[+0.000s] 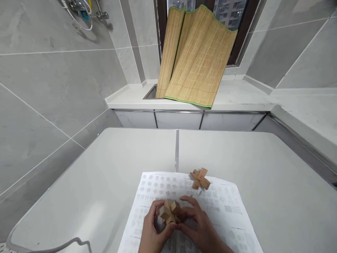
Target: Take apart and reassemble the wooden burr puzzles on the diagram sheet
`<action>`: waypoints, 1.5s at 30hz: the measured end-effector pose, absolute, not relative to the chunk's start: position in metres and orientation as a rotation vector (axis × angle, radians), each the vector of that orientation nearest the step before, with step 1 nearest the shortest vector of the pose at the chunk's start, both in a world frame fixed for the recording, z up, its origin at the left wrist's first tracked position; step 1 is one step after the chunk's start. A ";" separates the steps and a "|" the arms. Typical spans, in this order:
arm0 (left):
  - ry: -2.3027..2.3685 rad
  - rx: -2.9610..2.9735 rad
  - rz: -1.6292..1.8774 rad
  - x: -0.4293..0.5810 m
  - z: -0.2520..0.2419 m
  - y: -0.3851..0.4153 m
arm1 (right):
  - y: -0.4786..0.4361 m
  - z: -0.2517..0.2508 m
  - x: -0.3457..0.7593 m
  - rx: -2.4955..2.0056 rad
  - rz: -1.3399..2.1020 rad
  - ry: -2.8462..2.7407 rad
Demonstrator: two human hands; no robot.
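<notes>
A small wooden interlocking puzzle (170,212) is held between both hands just above a printed instruction sheet (226,207). My left hand (151,230) curls its fingers round the puzzle's left side. My right hand (196,223) grips its right side, fingers bent over the top. A second wooden cross-shaped puzzle (200,179) lies on the far edge of the sheet, untouched, a short way beyond my right hand.
The sheet lies on a white table (105,175) with a seam (177,147) down its middle. Beyond it runs a white ledge (237,100) bearing a leaning bamboo mat (195,59). Grey tiled walls close in left and right. A wire edge (65,242) shows at bottom left.
</notes>
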State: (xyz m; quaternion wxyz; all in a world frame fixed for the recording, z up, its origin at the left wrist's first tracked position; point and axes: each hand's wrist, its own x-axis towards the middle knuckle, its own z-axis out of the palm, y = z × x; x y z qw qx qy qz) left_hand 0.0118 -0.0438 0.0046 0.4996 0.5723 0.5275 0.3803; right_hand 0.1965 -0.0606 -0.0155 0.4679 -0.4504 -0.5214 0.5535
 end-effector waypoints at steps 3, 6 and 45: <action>1.299 1.405 0.894 0.011 0.008 -0.044 | -0.064 -0.021 0.200 -1.148 1.240 -1.515; 1.254 1.436 0.840 0.013 0.013 -0.046 | -0.068 -0.031 0.197 -1.222 1.018 -1.725; 1.477 1.984 0.616 -0.008 0.017 -0.026 | -0.056 -0.020 0.205 -1.246 0.777 -1.891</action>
